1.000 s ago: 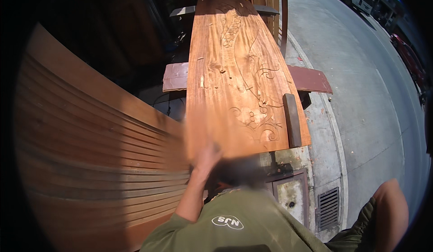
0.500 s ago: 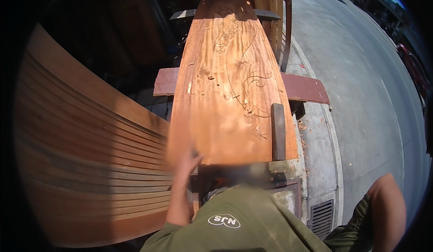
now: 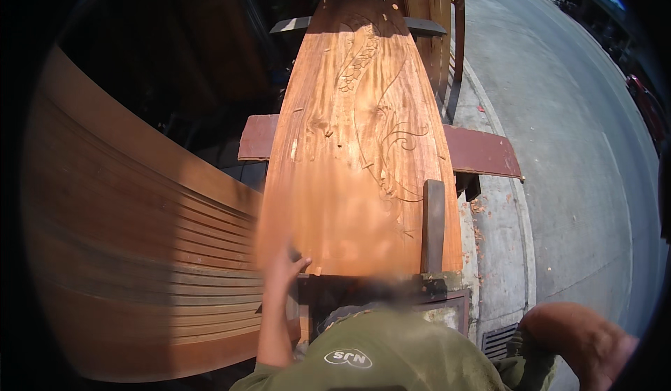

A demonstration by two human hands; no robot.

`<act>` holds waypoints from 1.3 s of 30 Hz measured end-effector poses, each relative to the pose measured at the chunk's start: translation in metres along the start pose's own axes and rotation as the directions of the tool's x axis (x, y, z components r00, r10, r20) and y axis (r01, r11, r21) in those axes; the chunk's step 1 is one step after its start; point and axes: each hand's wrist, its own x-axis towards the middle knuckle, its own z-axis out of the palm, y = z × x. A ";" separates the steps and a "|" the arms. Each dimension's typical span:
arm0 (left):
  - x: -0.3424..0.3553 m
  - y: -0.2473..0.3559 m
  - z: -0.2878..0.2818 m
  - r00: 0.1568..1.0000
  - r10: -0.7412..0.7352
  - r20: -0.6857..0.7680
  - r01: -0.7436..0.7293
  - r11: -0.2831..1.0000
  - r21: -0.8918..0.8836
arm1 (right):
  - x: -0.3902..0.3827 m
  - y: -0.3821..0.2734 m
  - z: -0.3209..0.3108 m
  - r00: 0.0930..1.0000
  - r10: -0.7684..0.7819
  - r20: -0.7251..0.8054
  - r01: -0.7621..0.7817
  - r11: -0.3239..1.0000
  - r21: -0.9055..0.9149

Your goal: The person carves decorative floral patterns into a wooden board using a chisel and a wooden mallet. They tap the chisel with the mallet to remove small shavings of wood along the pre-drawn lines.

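Observation:
A long wooden panel (image 3: pixel 363 97) with carved scrollwork and flowers lies lengthwise before me, its near part hazy. My left hand (image 3: pixel 286 265) is at its near left corner, fingers curled at the edge, the tips partly hidden by blur. A narrow dark wooden block (image 3: pixel 433 226) rests along the panel's right side near the front edge. My right hand (image 3: pixel 618 356) is low at the right rim, blurred and partly cut off, away from the panel; what it holds, if anything, I cannot make out.
A curved, grooved wooden piece (image 3: pixel 133 202) stands at the left. Maroon boards (image 3: pixel 479 146) and dark bars (image 3: pixel 426 27) cross beneath the panel. Upright planks (image 3: pixel 430 62) stand behind. A concrete pavement with a grate (image 3: pixel 498 340) and a road (image 3: pixel 587 167) with vehicles run along the right.
The panel appears lower in the view than half a second ago. My right arm has swung downward and toward the right rim. My left hand stays at the panel's near corner.

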 end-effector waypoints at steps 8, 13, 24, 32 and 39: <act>0.003 0.002 -0.003 1.000 -0.001 -0.010 0.001 1.000 -0.010 | -0.315 -0.064 0.048 -0.216 0.942 0.258 -0.714 0.028 -0.700; 0.006 -0.009 0.003 1.000 0.005 0.023 -0.006 0.999 0.034 | -0.340 -0.112 0.086 -0.163 0.919 0.359 -0.456 0.253 -0.853; 0.026 0.010 -0.016 0.961 -0.110 0.253 0.090 0.992 0.091 | -0.343 -0.078 0.066 -0.294 0.889 0.351 -0.524 0.157 -0.837; 0.023 0.012 -0.005 0.975 -0.138 0.173 0.125 0.989 0.082 | -0.379 -0.059 0.069 -0.054 0.968 0.243 -0.463 0.191 -0.865; 0.017 0.017 0.004 0.995 -0.099 -0.023 0.097 0.994 -0.057 | -0.395 -0.041 0.057 0.013 0.950 0.313 -0.491 0.279 -0.825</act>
